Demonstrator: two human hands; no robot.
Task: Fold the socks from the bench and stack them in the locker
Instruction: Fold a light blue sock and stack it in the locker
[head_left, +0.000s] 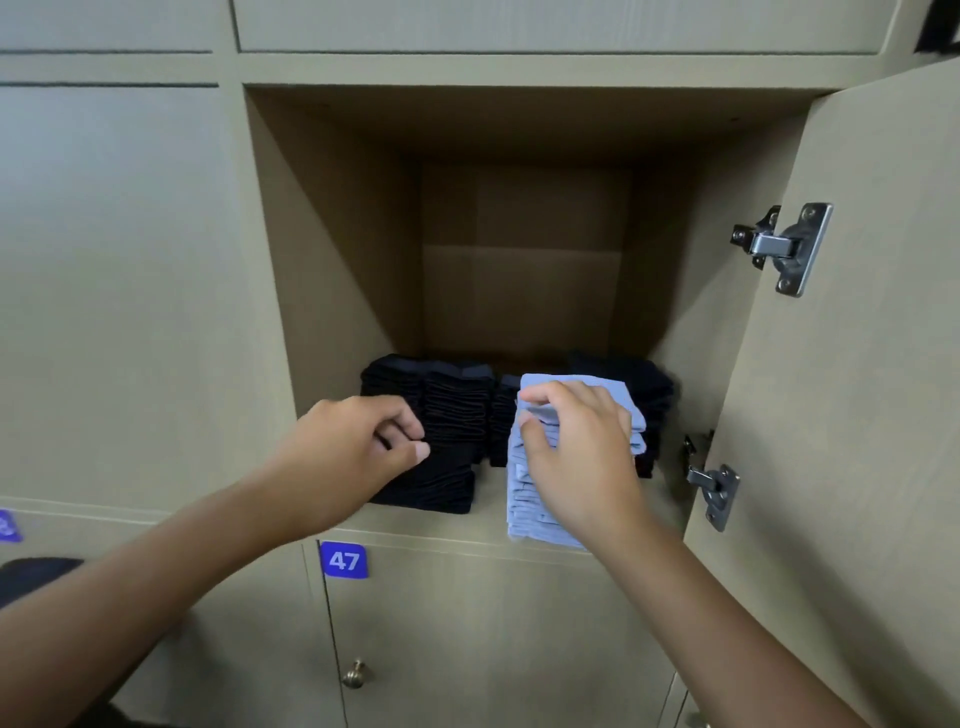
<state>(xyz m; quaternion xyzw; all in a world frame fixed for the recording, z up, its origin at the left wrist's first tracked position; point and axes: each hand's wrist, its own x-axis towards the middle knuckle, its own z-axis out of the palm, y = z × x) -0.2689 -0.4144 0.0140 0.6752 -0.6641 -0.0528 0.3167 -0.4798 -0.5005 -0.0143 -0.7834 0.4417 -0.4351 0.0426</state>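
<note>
Looking into the open locker (332, 249) at centre frame, I note folded socks stacked along its floor. A light blue sock stack (524, 493) stands at the front edge, right of centre; black sock stacks (457, 415) fill the left and run behind the blue one to the right wall.

My right hand (576, 452) rests on the blue stack, fingers curled over its top and left side, thumb and forefinger pinching the uppermost blue layers. My left hand (353, 447) is at the front of the nearest black stack, fingers curled in against it. I cannot tell whether it actually grips a sock or only touches the pile.

Locker door (857, 364) stands swung open at the right of the frame, with two metal hinges (784, 247) visible on its inner face, one upper, one lower. A blue number tag (344, 560) reading 47 sits on the closed door below, lower centre, and a brass knob (355, 673) shows beneath it. A second blue tag is partly cut off at the left edge.
</note>
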